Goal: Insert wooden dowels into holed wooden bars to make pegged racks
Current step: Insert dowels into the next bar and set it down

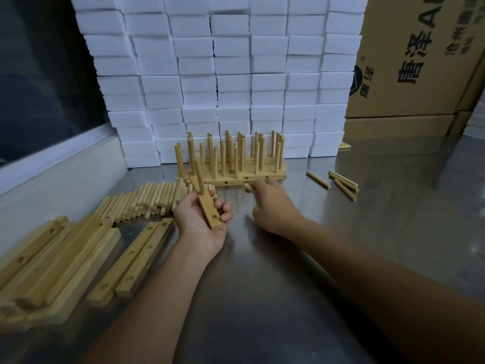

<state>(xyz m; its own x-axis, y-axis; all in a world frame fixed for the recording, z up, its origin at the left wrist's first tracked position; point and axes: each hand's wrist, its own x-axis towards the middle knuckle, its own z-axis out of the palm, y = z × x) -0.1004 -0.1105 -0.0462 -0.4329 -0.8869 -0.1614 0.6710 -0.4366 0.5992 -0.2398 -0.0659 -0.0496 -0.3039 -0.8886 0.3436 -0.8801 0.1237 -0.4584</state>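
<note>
Gripping a holed wooden bar (208,210), the left hand (200,219) has its fingers curled round the bar's sides, the palm under it and the thumb along its left edge. One dowel (198,177) stands upright in the bar, just beyond the left fingertips, and an empty hole shows in the bar's near end, just below those fingertips. The right hand (270,206) reaches forward over the metal table (288,271); it is blurred, its fingers look curled near a small pale end at their tips, and I cannot tell whether they hold anything. Just beyond the right fingertips stand the finished racks (236,164), bars set side by side with many upright dowels. To the left of the left fingers lies a pile of loose dowels (147,200), and nearer than that, farther left, a heap of holed bars (65,258) lies flat. Well to the right of the right fingers, a few stray dowels (341,183) lie on the table. Behind the racks rises a wall of stacked white foam blocks (223,74), with cardboard boxes (420,61) to its right.
</note>
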